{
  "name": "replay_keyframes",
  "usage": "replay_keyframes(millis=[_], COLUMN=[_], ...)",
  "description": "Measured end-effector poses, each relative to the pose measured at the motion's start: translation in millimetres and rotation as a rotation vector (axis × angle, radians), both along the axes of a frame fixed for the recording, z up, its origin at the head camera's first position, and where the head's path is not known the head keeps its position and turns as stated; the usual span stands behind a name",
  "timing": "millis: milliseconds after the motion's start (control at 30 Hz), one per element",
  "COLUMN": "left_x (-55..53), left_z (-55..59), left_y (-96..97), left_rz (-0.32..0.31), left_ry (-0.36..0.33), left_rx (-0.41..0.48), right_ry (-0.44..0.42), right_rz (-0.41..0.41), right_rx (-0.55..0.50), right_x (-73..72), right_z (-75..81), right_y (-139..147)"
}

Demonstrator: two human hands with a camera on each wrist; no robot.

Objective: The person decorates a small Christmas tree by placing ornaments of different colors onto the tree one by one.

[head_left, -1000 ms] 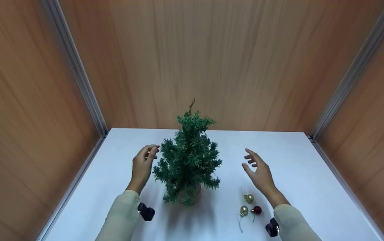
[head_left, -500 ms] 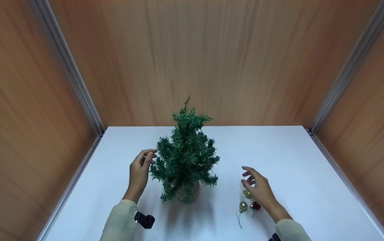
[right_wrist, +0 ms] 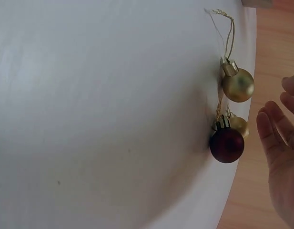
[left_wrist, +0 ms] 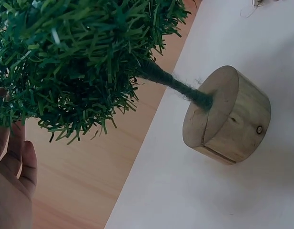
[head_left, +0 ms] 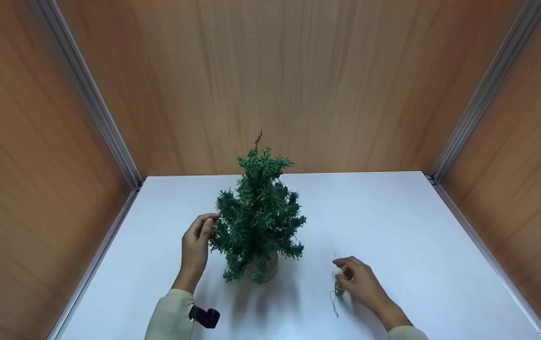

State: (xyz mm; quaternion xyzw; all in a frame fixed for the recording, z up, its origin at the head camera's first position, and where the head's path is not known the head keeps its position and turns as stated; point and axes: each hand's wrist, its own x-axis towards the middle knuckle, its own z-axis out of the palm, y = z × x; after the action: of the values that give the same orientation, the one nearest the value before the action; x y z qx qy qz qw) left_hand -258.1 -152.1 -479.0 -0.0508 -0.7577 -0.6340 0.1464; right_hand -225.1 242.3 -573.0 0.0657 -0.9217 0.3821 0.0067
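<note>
A small artificial Christmas tree [head_left: 261, 208] stands upright on a round wooden base [left_wrist: 251, 119]. At its left side, the fingers of my left hand [head_left: 195, 250] reach the outer branches, and the foliage partly hides them in the left wrist view. My right hand [head_left: 364, 285] is low over the baubles, with loosely bent fingers and nothing in its grasp. In the right wrist view a gold bauble [right_wrist: 238, 86] with a looped string, a second gold bauble [right_wrist: 240, 125] and a dark red bauble [right_wrist: 227, 145] lie beside the fingers. The head view hides most of them behind that hand.
Both hands work above a white table [head_left: 374, 208]. Wooden panels [head_left: 280, 85] enclose it at the back and sides, with grey metal rails [head_left: 93, 94] at the corners. A black wrist camera [head_left: 206, 317] sits on the left sleeve.
My right hand has come down and nearer to me, over the baubles. The left hand has closed in on the tree's left branches. The head view has shifted slightly.
</note>
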Motion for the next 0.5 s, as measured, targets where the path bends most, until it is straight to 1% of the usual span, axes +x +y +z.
replay_keyframes(millis=[133,333,500], left_x=[3.1,4.3,9.2], left_z=[0.6,3.1,1.0], left_y=[-1.0,2.0,2.4], left_rz=[-0.007,-0.014,0.009], left_ry=[0.023,0.056,0.06], left_rx=[0.011,0.011,-0.011], right_ry=[-0.009,0.014,0.027], right_rz=[0.037,0.028,0.034], right_rx=[0.017,0.06,0.095], right_x=[4.4,6.1,7.2], right_z=[-4.0,-7.1,-8.9], right_y=[-4.4,-4.3,-3.1])
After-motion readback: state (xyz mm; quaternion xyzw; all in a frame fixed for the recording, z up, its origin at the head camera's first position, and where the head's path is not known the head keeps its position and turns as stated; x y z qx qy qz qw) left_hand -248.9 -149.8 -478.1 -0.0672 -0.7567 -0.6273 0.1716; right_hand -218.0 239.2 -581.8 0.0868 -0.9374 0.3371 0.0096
